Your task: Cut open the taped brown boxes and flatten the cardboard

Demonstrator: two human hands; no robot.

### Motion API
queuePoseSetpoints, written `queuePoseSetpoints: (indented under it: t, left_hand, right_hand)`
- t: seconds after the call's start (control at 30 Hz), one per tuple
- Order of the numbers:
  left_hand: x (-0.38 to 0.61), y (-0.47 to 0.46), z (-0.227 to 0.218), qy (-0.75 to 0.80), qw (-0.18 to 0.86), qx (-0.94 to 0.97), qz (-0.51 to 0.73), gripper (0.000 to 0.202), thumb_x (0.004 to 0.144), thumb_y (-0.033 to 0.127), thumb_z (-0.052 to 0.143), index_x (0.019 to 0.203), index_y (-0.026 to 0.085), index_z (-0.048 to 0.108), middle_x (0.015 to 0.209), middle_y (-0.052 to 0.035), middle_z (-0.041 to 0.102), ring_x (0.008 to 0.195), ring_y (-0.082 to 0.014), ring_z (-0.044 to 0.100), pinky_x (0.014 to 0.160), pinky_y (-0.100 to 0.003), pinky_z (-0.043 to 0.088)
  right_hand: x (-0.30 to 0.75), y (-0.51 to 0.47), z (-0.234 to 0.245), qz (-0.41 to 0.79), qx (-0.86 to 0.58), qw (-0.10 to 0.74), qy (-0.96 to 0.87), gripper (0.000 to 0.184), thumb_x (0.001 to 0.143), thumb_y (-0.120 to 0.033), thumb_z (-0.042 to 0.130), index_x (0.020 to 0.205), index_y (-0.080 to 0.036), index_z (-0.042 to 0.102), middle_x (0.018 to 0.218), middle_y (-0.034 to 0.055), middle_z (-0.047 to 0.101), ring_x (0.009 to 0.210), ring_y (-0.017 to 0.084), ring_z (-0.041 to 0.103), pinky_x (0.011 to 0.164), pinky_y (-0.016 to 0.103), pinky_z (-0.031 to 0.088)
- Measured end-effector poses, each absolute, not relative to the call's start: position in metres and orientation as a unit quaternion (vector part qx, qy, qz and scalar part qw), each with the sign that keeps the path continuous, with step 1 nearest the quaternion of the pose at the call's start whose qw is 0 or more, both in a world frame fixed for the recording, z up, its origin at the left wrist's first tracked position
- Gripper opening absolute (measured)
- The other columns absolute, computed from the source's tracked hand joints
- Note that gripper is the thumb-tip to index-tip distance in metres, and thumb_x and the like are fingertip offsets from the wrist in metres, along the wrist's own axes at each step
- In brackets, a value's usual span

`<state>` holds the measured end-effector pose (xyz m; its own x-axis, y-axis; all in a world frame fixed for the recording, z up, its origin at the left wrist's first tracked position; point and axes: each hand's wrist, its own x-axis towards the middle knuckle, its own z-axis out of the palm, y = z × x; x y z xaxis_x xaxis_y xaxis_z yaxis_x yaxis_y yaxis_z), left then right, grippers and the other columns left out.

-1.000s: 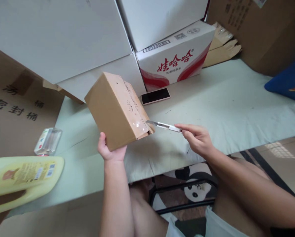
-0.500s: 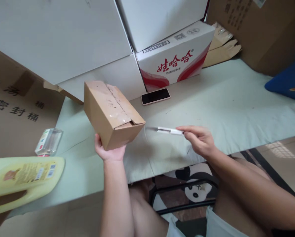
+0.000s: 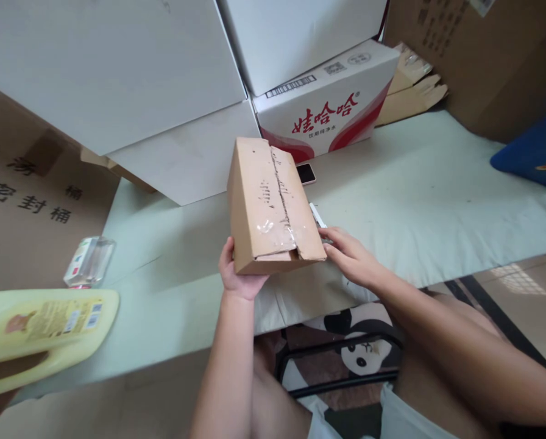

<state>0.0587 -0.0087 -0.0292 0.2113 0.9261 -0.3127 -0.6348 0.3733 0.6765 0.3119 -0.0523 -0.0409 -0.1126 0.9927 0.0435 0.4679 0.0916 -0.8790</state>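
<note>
Over the pale table [image 3: 419, 201], my left hand [image 3: 242, 279] clasped the cardboard box [image 3: 266, 210] at its near left corner, its long axis running away from me. My right hand [image 3: 350, 257] was nearer its right corner, beside a white knife handle [image 3: 317, 215] (half hidden; I couldn't tell whether my fingers gripped it).

Mid-frame were two hands [image 3: 242, 277] [image 3: 348, 255], one small carton [image 3: 277, 201], one knife [image 3: 317, 214] and one phone [image 3: 306, 174]; at left were two bottles [image 3: 91, 261] [image 3: 72, 312].
</note>
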Motion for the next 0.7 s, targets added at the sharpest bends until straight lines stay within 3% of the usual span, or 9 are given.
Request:
queuePoseSetpoints:
  t: [0.13,0.23,0.3,0.43,0.6,0.7]
  left_hand:
    - [0.057,-0.009,-0.035,0.355,0.764,0.222,0.491,0.052,0.088,0.062,0.055,0.116,0.022,0.072,0.115,-0.0096,0.077,0.108,-0.0303,0.072,0.089,-0.046,0.060]
    - [0.058,-0.006,-0.042,0.366,0.761,0.251,0.473,0.053,0.089,0.063,0.054,0.116,0.021,0.072,0.118,-0.0110,0.076,0.109,-0.0316,0.072,0.090,-0.049,0.060]
    - [0.059,-0.002,-0.049,0.390,0.732,0.303,0.470,0.047,0.089,0.057,0.059,0.119,0.022,0.071,0.125,-0.0113,0.073,0.116,-0.0323,0.070,0.096,-0.051,0.058]
    - [0.063,0.002,-0.060,0.454,0.547,0.436,0.552,0.055,0.080,0.042,0.078,0.132,0.034,0.063,0.150,-0.0054,0.057,0.141,-0.0302,0.052,0.113,-0.048,0.049]
    - [0.062,-0.008,-0.044,0.329,0.410,0.633,0.568,0.076,0.081,0.068,0.066,0.148,0.035,0.051,0.166,-0.0054,0.036,0.153,-0.0343,0.032,0.123,-0.053,0.035]
    - [0.060,-0.013,-0.036,0.340,0.324,0.701,0.537,0.074,0.083,0.057,0.070,0.150,0.035,0.048,0.168,-0.0055,0.030,0.156,-0.0352,0.024,0.126,-0.054,0.026]
  right_hand:
    - [0.315,-0.050,-0.049,0.363,-0.592,0.332,-0.639,0.045,0.100,-0.046,0.040,0.121,-0.024,0.074,0.136,0.0142,0.063,0.136,0.034,0.053,0.114,0.055,0.042]
    - [0.317,-0.051,-0.048,0.351,-0.565,0.391,-0.636,0.051,0.101,-0.054,0.037,0.129,-0.026,0.070,0.147,0.0120,0.058,0.147,0.034,0.042,0.119,0.058,0.037]
    - [0.317,-0.052,-0.044,0.363,-0.523,0.439,-0.634,0.053,0.103,-0.056,0.034,0.137,-0.029,0.063,0.151,0.0087,0.056,0.145,0.032,0.046,0.120,0.057,0.037]
    - [0.315,-0.056,-0.039,0.376,-0.471,0.481,-0.636,0.055,0.102,-0.058,0.040,0.151,-0.034,0.047,0.156,0.0078,0.052,0.143,0.031,0.050,0.114,0.055,0.047]
    - [0.312,-0.059,-0.042,0.353,-0.454,0.455,-0.680,0.053,0.099,-0.050,0.052,0.150,-0.034,0.048,0.162,0.0087,0.044,0.149,0.032,0.042,0.118,0.059,0.040]
    - [0.307,-0.060,-0.043,0.355,-0.427,0.441,-0.705,0.055,0.100,-0.045,0.053,0.153,-0.034,0.044,0.160,0.0090,0.047,0.146,0.032,0.046,0.118,0.059,0.041]
